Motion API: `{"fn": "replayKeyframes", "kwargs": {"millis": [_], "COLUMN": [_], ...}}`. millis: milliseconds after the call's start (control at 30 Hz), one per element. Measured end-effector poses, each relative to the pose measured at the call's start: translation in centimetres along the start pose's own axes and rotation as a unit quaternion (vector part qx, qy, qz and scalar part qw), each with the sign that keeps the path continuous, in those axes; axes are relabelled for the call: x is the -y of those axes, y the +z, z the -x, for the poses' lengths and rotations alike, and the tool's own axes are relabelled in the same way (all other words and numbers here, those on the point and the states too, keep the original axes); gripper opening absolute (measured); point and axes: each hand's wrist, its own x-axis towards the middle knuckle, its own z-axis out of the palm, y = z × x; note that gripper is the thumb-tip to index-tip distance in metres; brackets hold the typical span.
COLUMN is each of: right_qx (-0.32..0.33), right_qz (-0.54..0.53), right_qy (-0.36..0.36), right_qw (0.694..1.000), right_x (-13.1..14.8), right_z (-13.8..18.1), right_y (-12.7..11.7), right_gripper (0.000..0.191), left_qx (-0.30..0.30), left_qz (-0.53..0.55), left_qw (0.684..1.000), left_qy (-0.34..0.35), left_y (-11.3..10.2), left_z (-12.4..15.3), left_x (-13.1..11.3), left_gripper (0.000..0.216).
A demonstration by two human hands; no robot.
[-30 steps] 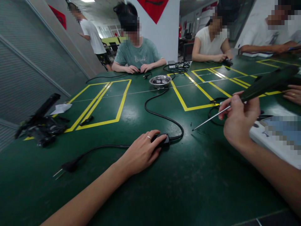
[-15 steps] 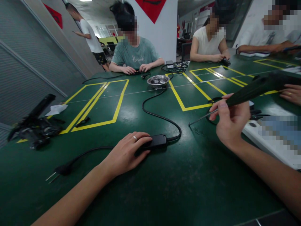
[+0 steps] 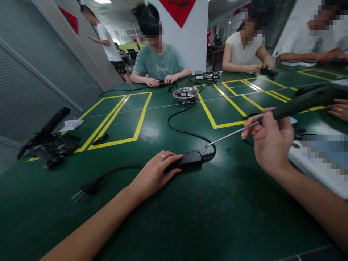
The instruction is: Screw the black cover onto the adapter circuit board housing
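My left hand (image 3: 160, 174) grips a black power adapter (image 3: 191, 158) against the green table, covering its near end. From the adapter a plug cord runs left to a two-pin plug (image 3: 88, 188), and a black cable (image 3: 187, 132) curves away from its right end. My right hand (image 3: 274, 145) has its thumb and fingers closed on a screwdriver (image 3: 230, 136), with a thin metal shaft and a long dark body stretching off to the right. The screwdriver's tip is close to the cable just beyond the adapter's right end; whether they touch I cannot tell.
A steel bowl (image 3: 186, 95) with small parts stands mid-table. Dark bagged items (image 3: 53, 148) and white paper (image 3: 71, 125) lie at left. A white object (image 3: 296, 152) sits by my right forearm. Several people are around the table; another person's hand (image 3: 339, 110) is at far right.
The screwdriver tip has moved left, closer to the adapter's right end. The view has shifted slightly, so the table's contents appear further right. My left hand keeps its grip.
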Motion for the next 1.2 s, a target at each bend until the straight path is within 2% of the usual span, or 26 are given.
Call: {"fn": "replayKeyframes", "kwargs": {"millis": [167, 300, 833, 1200], "right_qx": [0.060, 0.080, 0.096, 0.096], "right_qz": [-0.076, -0.094, -0.098, -0.128], "right_qy": [0.157, 0.216, 0.247, 0.259], "right_qw": [0.983, 0.968, 0.959, 0.953], "right_x": [-0.3, -0.6, -0.2, -0.4], "right_z": [1.9, 3.1, 3.8, 4.0], "right_y": [1.1, 1.7, 2.5, 2.4], "right_gripper": [0.011, 0.014, 0.014, 0.014], "left_qx": [-0.013, -0.040, -0.099, -0.089], "left_qz": [0.002, 0.025, 0.049, 0.039], "left_qw": [1.000, 0.999, 0.994, 0.995], "left_qy": [-0.005, -0.002, 0.022, 0.029], "left_y": [-0.1, -0.1, 0.3, 0.2], "left_z": [-0.2, 0.0, 0.0, -0.1], "left_x": [-0.4, -0.3, -0.1, -0.2], "left_gripper": [0.041, 0.037, 0.025, 0.021]}}
